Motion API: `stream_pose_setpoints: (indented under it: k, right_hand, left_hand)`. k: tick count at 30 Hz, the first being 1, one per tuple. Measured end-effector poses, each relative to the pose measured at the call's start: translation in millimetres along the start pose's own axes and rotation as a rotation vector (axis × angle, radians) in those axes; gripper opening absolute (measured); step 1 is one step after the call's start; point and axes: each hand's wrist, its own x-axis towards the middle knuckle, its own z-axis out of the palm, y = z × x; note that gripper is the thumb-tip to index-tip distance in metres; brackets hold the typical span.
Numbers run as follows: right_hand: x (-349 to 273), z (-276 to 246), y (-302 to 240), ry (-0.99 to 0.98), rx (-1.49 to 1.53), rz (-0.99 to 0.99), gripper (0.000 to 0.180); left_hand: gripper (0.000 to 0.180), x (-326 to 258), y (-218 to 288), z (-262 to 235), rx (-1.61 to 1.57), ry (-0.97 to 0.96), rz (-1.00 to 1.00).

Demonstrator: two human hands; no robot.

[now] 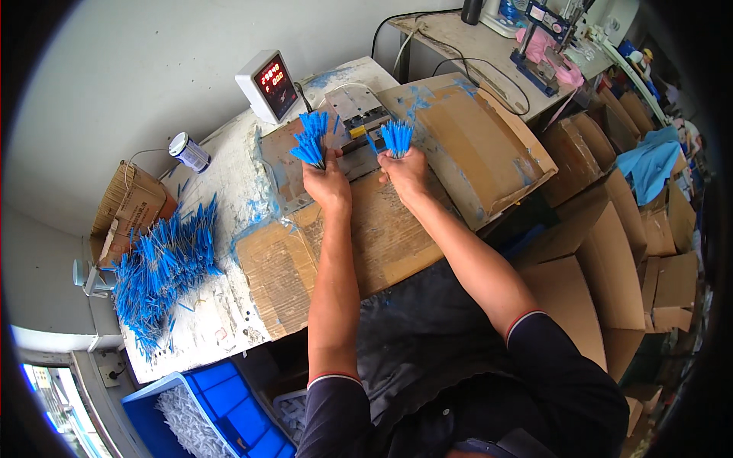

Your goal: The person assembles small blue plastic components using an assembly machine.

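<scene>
My left hand is closed around a bundle of thin sticks with blue ends, which fan out above the fist. In my right hand is a second bundle of blue-ended sticks, held upright with the blue tops level. Both hands are over the front of a small metal machine with a yellow part, apart from each other. Flattened cardboard covers the table under my wrists. To the left lies a large loose heap of the same blue-ended sticks.
A white box with a red digital display stands behind the machine. A white-and-purple can and a cardboard box sit at left. Below is a blue bin of whitish pieces. Open cartons crowd the right; a bench holds equipment.
</scene>
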Motion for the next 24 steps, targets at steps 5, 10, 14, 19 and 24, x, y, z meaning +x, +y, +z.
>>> stream_pose_setpoints:
  k: [5, 10, 14, 19, 24]
  right_hand:
    - [3, -1, 2, -0.008, 0.019, -0.006, 0.014]
    - [3, -2, 1, -0.031, 0.016, 0.014, 0.013]
    - [5, -13, 0, -0.132, 0.219, 0.067, 0.011]
    - [3, -22, -8, -0.211, 0.419, 0.142, 0.012]
    - [3, -20, -14, -0.132, 0.401, 0.188, 0.012]
  left_hand:
    - [0.008, -5, 6, 1, 0.107, 0.056, 0.079]
    - [0.017, -1, -8, -1, 0.447, 0.063, 0.289]
    - [0.020, -3, -9, 1, 0.455, -0.032, 0.240]
    - [0.019, -2, -5, -1, 0.567, -0.121, 0.270]
    - [0.018, -5, 3, 3, 0.602, -0.142, 0.238]
